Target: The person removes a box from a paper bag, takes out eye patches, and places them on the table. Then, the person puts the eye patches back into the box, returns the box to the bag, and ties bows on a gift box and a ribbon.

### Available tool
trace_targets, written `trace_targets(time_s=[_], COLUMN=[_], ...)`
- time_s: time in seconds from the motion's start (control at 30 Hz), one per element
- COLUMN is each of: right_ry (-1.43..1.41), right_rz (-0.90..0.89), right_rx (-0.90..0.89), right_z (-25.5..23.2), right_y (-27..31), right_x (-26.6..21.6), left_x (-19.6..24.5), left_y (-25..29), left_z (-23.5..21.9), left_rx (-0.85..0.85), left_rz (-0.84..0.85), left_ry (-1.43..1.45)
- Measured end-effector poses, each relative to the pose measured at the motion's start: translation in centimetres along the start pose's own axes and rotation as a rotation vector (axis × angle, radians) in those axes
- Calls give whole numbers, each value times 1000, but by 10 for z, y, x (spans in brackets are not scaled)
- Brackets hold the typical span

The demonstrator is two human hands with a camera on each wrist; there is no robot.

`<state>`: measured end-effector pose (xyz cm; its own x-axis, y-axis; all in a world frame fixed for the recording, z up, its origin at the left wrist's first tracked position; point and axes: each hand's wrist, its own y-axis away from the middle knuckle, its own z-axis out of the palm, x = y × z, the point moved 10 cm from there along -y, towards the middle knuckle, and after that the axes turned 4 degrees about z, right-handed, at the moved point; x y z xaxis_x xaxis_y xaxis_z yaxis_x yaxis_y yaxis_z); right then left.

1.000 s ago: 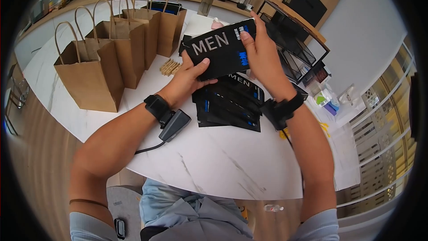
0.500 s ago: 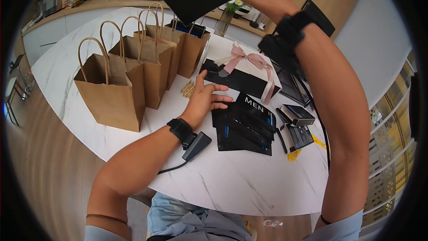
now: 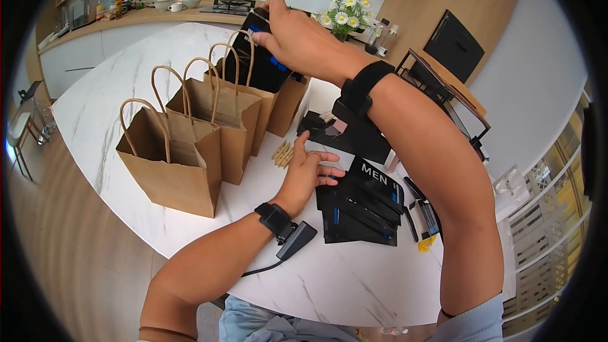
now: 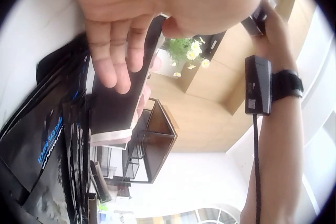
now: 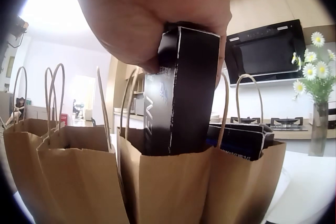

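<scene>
My right hand (image 3: 297,38) grips the top of a black box (image 5: 194,92) printed MEN. The lower end of the box is inside a brown paper bag (image 5: 168,187), hidden by the bag's front wall. Beside it, the farthest bag (image 5: 247,182) has another black box (image 5: 239,142) at its mouth. My left hand (image 3: 304,174) holds nothing, its fingers spread loosely by a fanned pile of flat black pouches (image 3: 361,215). Close to its fingers lie small wooden clothespins (image 3: 282,154).
Two nearer paper bags (image 3: 168,183) stand in the row, handles up. Behind the pouches is a flat black piece (image 3: 361,142), partly behind my right forearm. Daisies (image 3: 345,16) stand past the table's far side. Small dark boxes (image 3: 427,216) lie to the right.
My right hand has carried the black box from between both hands over to the bags and lowered it into one. My left hand let go of it and stays near the pouches.
</scene>
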<state>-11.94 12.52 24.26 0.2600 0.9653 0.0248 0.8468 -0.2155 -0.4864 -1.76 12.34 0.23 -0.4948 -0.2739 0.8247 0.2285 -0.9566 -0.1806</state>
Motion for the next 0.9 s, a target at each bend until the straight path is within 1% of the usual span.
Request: trace_targets(time_s=[0.07, 0.1, 0.17, 0.2, 0.23, 0.3, 0.37, 0.43, 0.47, 0.53, 0.6, 0.63, 0.67, 0.7, 0.77, 0.8, 0.87, 0.9], right_ry=[21, 21, -27, -49, -49, -118, -140, -207, -209, -182, -106, -499, -506, -598, -410, -412, -254, -258], right_rz=[-26, -27, -94, -130, -129, -44, -35, 56, 56, -135, -317, -158, -33, 58, 183, 189, 31, 30], right_rx=[-69, -72, -126, -120, -119, -201, -211, -241, -240, -151, 82, 175, 288, 399, 257, 267, 138, 138], right_z=[12, 14, 27, 38, 43, 61, 77, 91, 92, 78, 28, 2, -19, -30, -18, -9, 14, 20], right_y=[2, 1, 2, 0, 0, 3, 2, 3, 2, 2, 15, 24, 32, 34, 35, 42, 46, 44], right_x=[-4, -4, -10, -10, -12, -9, -8, 2, 5, -1, -12, 4, 27, 59, 101, 112, 96, 98], left_x=[0, 0, -1, -1, 0, -1, -4, -6, -7, -6, -2, -2, -3, -4, -5, -4, -2, -1], left_y=[1, 0, 0, 0, 0, 0, -4, -6, -6, -5, 0, 1, 1, 0, 0, 0, 1, 0], left_z=[-1, 0, -1, 0, 0, 0, -3, -3, -4, -4, -4, -6, -6, -5, -3, -2, -4, -4], left_rx=[7, 8, 5, 0, 0, 4, -1, -10, 3, 18, 31, 44, 40, 29, 21, 25, 39, 37], left_rz=[-4, -6, -7, -6, -7, -18, -8, 6, 2, -3, -21, -16, -15, -17, -30, -32, -30, -30], left_ry=[-8, -12, -3, -1, -2, -8, 2, 12, 23, 33, 25, 36, 30, 18, 10, 1, -10, -7])
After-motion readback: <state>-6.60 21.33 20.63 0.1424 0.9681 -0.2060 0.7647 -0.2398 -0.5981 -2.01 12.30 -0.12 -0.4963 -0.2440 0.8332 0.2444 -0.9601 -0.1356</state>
